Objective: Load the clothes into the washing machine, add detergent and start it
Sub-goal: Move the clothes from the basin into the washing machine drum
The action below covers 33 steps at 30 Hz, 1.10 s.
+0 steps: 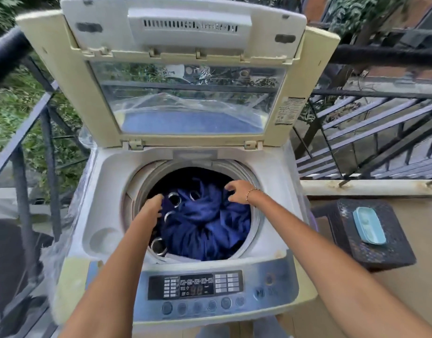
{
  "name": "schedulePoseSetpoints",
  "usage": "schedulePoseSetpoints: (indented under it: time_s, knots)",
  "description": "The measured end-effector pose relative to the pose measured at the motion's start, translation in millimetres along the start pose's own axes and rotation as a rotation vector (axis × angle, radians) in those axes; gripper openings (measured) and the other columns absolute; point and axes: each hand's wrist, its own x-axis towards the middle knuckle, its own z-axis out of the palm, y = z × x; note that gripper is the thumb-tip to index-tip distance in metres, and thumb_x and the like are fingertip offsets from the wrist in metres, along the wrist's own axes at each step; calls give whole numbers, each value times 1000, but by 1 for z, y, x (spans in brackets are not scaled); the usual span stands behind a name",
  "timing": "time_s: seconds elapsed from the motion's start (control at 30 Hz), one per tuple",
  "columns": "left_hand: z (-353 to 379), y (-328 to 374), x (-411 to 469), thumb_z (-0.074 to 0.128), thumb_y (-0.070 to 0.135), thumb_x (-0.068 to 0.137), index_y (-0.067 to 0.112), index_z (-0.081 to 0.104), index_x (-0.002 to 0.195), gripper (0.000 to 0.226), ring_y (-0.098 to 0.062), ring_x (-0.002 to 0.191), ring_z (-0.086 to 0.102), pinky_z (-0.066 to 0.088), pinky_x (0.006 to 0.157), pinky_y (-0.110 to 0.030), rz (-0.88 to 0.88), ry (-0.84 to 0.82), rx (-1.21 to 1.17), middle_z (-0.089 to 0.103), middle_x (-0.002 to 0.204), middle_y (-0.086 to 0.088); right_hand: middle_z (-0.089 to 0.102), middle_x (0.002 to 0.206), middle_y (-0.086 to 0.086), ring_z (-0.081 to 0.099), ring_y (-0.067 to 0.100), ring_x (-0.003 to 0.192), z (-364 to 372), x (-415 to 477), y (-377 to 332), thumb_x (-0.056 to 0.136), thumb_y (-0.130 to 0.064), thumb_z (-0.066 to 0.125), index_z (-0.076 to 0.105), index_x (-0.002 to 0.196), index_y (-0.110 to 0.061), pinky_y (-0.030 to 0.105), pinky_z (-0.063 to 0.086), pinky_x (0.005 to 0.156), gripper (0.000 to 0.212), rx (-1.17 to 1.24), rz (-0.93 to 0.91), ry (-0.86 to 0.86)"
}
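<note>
A top-loading washing machine point(105, 196) stands in front of me with its lid point(185, 76) raised upright. Its drum holds a bundle of dark blue cloth point(205, 223) with metal eyelet rings along its left side. My left hand point(152, 207) reaches into the drum's left side, fingers bent down onto the cloth near the rings. My right hand point(239, 191) hovers at the drum's upper right rim with loosely curled fingers just above the cloth; whether it touches is unclear. The control panel point(195, 286) at the front shows lit digits.
A dark speckled stool point(381, 250) stands to the right of the machine with a light blue lidded box point(368, 225) on it. Black metal railings point(371, 132) run behind and on both sides of the balcony. Clear plastic wrap hangs off the machine's left side.
</note>
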Motion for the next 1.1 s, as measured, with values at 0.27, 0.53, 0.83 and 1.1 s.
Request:
schedulePoseSetpoints:
  time_s: [0.27, 0.53, 0.83, 1.1]
  knots:
    - [62, 36, -27, 43, 29, 97, 9, 56, 112, 28, -16, 70, 56, 44, 66, -31, 321, 50, 94, 64, 100, -9, 67, 112, 7, 62, 17, 104, -22, -24, 14, 87, -3, 52, 66, 107, -11, 23, 46, 95, 26, 434, -154, 236]
    - [220, 87, -128, 45, 27, 94, 13, 57, 104, 21, -28, 90, 62, 48, 78, -37, 941, 156, 314, 68, 97, -7, 70, 81, 4, 62, 15, 71, -91, -67, 105, 83, -7, 56, 69, 90, -14, 28, 53, 73, 16, 531, -152, 702]
    - [465, 102, -146, 43, 18, 92, 11, 50, 97, 12, -25, 81, 55, 36, 59, -34, 1225, -34, 635, 59, 88, -5, 71, 91, 16, 65, 30, 87, -127, -55, 317, 83, -3, 55, 68, 91, -3, 27, 38, 69, 15, 414, 170, 647]
    - [566, -8, -21, 51, 24, 91, 15, 54, 114, 25, -28, 102, 59, 49, 84, -38, 675, -34, 839, 61, 111, -7, 71, 94, 22, 64, 28, 84, -74, 20, 455, 83, -4, 54, 69, 72, -14, 33, 46, 75, 21, 473, 272, 351]
